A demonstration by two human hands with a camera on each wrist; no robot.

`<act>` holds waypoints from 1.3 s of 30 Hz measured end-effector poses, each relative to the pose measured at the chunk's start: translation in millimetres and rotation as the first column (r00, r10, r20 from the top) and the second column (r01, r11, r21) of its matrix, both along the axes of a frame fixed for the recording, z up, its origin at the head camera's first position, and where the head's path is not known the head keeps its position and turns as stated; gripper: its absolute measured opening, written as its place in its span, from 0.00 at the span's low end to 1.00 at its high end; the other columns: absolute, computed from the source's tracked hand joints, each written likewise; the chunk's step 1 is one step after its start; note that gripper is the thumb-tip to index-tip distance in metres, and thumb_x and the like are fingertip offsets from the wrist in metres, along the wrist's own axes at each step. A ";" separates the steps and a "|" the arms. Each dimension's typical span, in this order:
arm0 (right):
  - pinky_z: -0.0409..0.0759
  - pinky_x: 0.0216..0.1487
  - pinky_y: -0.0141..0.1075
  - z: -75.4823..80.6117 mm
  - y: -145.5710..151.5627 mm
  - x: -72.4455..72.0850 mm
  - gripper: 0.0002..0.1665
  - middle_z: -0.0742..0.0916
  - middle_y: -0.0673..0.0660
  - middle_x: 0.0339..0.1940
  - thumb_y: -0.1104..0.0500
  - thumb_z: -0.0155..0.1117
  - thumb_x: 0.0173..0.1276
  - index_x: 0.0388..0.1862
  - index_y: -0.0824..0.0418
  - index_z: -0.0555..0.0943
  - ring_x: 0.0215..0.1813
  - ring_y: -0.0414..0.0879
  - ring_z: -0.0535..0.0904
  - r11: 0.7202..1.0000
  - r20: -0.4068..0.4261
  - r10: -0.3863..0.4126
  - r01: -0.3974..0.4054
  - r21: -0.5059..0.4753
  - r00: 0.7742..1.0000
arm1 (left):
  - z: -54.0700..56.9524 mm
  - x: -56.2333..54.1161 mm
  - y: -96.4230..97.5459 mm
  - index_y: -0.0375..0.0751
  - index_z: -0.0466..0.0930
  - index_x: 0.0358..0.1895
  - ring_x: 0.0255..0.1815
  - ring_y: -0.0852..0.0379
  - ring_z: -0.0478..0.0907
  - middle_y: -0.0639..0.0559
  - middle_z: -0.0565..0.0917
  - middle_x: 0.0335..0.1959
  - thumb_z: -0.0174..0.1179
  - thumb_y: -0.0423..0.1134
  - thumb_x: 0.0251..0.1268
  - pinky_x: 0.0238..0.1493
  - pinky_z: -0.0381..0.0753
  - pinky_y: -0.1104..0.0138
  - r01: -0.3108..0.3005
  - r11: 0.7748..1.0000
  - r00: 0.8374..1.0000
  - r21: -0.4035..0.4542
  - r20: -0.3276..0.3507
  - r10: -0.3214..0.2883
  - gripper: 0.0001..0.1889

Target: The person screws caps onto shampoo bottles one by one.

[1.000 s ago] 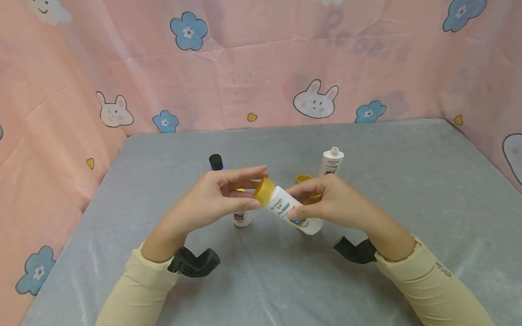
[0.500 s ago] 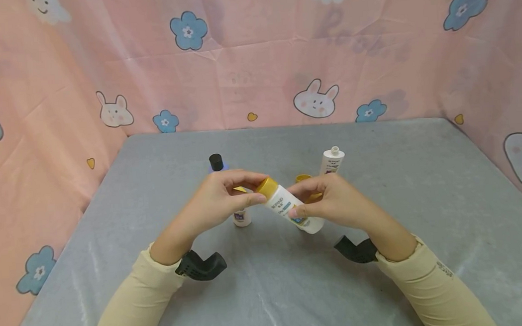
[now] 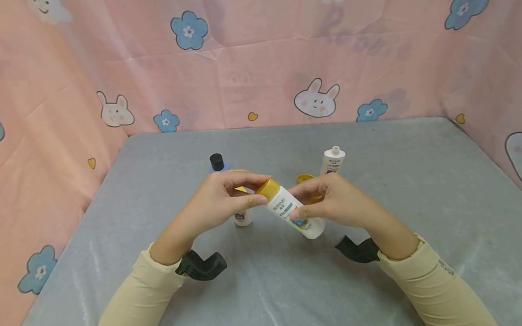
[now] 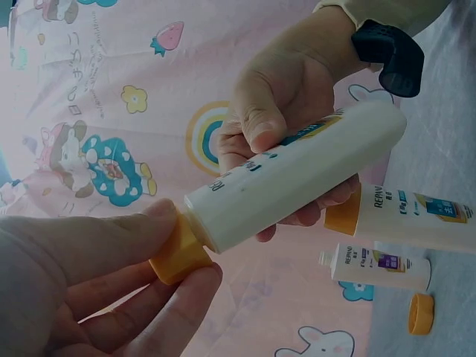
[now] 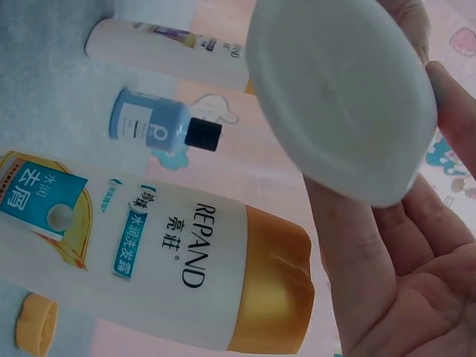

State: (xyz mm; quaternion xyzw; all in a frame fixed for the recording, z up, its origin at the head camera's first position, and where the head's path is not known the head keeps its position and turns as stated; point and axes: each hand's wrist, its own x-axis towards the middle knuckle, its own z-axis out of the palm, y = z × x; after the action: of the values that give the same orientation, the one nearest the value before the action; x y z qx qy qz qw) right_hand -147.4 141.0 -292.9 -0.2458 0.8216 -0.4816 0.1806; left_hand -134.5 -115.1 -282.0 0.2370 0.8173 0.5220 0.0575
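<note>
My right hand grips a white shampoo bottle by its body, thumb across the blue-and-yellow label. The bottle leans, cap end up and to the left, above the table. With thumb and fingers, my left hand pinches the yellow cap at the bottle's neck. The left wrist view shows a narrow band of neck between cap and shoulder. In the right wrist view the bottle's smooth white base faces the camera and hides the cap.
Behind my right hand stands a larger yellow-capped shampoo bottle. Further back is a white bottle with a bare neck. A loose yellow cap lies on the table. To the left stand a blue bottle with a black cap and a purple-labelled white bottle.
My left hand has shifted slightly right, and its spread fingers have come in closer around the cap. The bottle's base has dipped a little; the right hand has hardly moved.
</note>
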 end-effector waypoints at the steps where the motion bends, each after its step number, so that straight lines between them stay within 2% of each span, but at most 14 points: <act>1: 0.86 0.41 0.39 0.0 0.2 0.0 0.19 0.91 0.59 0.41 0.59 0.75 0.60 0.50 0.63 0.86 0.40 0.46 0.86 1.000 0.006 0.003 -0.003 -0.004 1.000 | 0.1 0.0 0.1 0.44 0.85 0.56 0.51 0.58 0.83 0.51 0.86 0.50 0.71 0.36 0.60 0.49 0.86 0.66 0.003 1.000 1.000 0.002 -0.001 -0.003 0.19; 9: 0.86 0.42 0.39 -1.9 1.6 -1.2 0.19 0.90 0.59 0.41 0.60 0.74 0.61 0.50 0.66 0.86 0.40 0.46 0.86 0.999 0.028 0.027 -0.026 -0.038 0.999 | 1.8 1.0 1.1 0.40 0.84 0.58 0.53 0.55 0.83 0.47 0.85 0.53 0.69 0.33 0.61 0.49 0.87 0.67 0.041 0.998 0.999 0.037 -0.002 -0.041 0.20; 13: 0.87 0.42 0.39 -1.6 1.2 -1.3 0.19 0.90 0.60 0.41 0.61 0.73 0.62 0.51 0.67 0.85 0.39 0.45 0.86 0.998 0.018 0.034 -0.033 -0.062 0.999 | 2.4 0.8 0.4 0.39 0.81 0.61 0.57 0.53 0.82 0.47 0.83 0.59 0.68 0.31 0.61 0.53 0.85 0.67 0.058 0.995 0.998 0.081 0.015 -0.059 0.23; 16: 0.86 0.42 0.39 -0.9 1.0 -1.2 0.19 0.90 0.61 0.42 0.61 0.74 0.61 0.51 0.67 0.85 0.39 0.45 0.86 0.997 0.015 0.027 -0.026 -0.072 1.000 | 2.6 0.2 -0.6 0.37 0.77 0.64 0.62 0.51 0.80 0.45 0.80 0.63 0.68 0.29 0.61 0.60 0.82 0.68 0.072 0.990 0.997 0.124 -0.010 -0.071 0.26; 19: 0.86 0.41 0.39 0.0 1.8 -0.8 0.19 0.90 0.61 0.42 0.62 0.74 0.61 0.50 0.67 0.85 0.39 0.45 0.86 0.997 0.010 0.023 -0.022 -0.073 1.000 | 1.9 -0.7 -0.7 0.35 0.77 0.64 0.63 0.50 0.78 0.44 0.81 0.61 0.67 0.27 0.61 0.63 0.80 0.68 0.078 0.986 0.996 0.146 -0.049 -0.072 0.26; 27: 0.86 0.41 0.39 2.9 2.7 0.5 0.20 0.90 0.61 0.41 0.61 0.74 0.62 0.51 0.68 0.85 0.39 0.46 0.86 0.996 0.025 0.043 -0.041 -0.077 0.999 | -0.8 0.6 1.0 0.42 0.83 0.58 0.51 0.54 0.83 0.51 0.84 0.54 0.66 0.34 0.65 0.51 0.86 0.65 0.039 0.997 0.999 0.064 -0.013 -0.038 0.17; 32: 0.86 0.41 0.39 4.0 3.1 0.4 0.20 0.90 0.62 0.41 0.62 0.73 0.62 0.51 0.69 0.85 0.39 0.45 0.86 0.996 0.021 0.050 -0.048 -0.075 0.999 | -2.6 0.3 1.5 0.37 0.83 0.57 0.53 0.52 0.83 0.46 0.83 0.55 0.64 0.30 0.66 0.52 0.86 0.64 0.079 0.991 0.997 0.104 -0.025 -0.077 0.16; 36: 0.86 0.41 0.39 3.4 3.1 -0.4 0.20 0.90 0.62 0.41 0.61 0.74 0.62 0.51 0.69 0.85 0.39 0.45 0.86 0.996 0.024 0.053 -0.051 -0.069 0.998 | -3.4 -1.0 1.0 0.31 0.81 0.56 0.57 0.49 0.81 0.42 0.82 0.56 0.61 0.26 0.66 0.58 0.84 0.64 0.129 0.980 0.991 0.153 -0.042 -0.123 0.16; 39: 0.86 0.41 0.39 2.7 2.9 -0.7 0.20 0.90 0.62 0.41 0.61 0.74 0.61 0.51 0.68 0.85 0.39 0.45 0.86 0.996 0.023 0.049 -0.047 -0.072 0.999 | -3.1 -1.7 0.4 0.30 0.79 0.59 0.62 0.50 0.78 0.41 0.81 0.59 0.62 0.25 0.65 0.64 0.80 0.66 0.144 0.978 0.989 0.153 -0.054 -0.137 0.19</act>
State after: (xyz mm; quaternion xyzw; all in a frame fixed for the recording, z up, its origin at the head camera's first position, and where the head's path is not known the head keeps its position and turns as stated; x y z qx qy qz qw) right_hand -148.1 143.9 -290.1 -0.2659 0.7954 -0.5092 0.1934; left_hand -136.2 -114.7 -285.1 0.3091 0.7560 0.5741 0.0577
